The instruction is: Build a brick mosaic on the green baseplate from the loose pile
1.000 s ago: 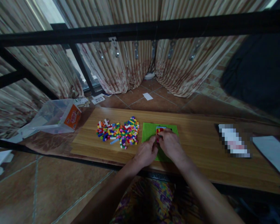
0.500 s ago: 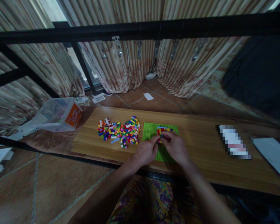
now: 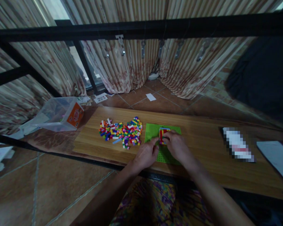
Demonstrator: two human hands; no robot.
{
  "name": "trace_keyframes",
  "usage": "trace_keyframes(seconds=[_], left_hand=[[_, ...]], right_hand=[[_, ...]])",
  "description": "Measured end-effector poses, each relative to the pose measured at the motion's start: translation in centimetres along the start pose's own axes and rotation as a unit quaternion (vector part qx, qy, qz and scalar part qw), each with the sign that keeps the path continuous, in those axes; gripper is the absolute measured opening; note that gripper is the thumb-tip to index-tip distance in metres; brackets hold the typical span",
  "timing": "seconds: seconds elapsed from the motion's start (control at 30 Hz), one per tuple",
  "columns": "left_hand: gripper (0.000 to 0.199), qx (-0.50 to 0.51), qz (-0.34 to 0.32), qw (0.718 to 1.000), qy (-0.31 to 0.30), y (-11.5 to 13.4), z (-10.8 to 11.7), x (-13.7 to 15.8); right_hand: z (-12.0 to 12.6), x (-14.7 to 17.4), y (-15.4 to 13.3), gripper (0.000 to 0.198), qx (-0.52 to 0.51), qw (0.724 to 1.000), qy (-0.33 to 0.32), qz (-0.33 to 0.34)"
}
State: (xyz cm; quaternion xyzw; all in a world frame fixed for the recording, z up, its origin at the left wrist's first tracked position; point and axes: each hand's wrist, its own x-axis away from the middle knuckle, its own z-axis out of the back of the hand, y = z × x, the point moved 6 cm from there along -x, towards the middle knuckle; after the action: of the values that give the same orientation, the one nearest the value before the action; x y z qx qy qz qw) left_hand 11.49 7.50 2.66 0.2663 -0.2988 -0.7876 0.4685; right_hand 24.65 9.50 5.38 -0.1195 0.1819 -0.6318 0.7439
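1. Looks early to me: a small build [image 3: 161, 137] sits on the green plate [image 3: 151, 130], tons of loose bricks [image 3: 130, 132] beside it on the counter [image 3: 202, 138].
2. My right hand [image 3: 177, 146] curls over the build; my left hand [image 3: 145, 154] points at its left edge.
3. Can't tell if either hand's fingers grip anything.
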Motion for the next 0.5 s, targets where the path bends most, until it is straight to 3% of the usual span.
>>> trace_keyframes(seconds=[0.17, 0.33, 0.5], left_hand=[[0.040, 0.022, 0.007, 1.000, 0.002, -0.4, -0.1, 0.1], [0.041, 0.005, 0.006, 1.000, -0.005, -0.5, -0.3, 0.0], [0.040, -0.007, -0.008, 1.000, -0.008, -0.3, -0.4, -0.1]], right_hand=[[-0.3, -0.7, -0.7, 0.014, 0.114, 0.993, -0.042, 0.000], [-0.9, -1.0, -1.2, 0.019, 0.143, 0.987, -0.072, 0.003], [-0.8, -0.7, -0.9, 0.017, 0.118, 0.993, -0.032, 0.001]])
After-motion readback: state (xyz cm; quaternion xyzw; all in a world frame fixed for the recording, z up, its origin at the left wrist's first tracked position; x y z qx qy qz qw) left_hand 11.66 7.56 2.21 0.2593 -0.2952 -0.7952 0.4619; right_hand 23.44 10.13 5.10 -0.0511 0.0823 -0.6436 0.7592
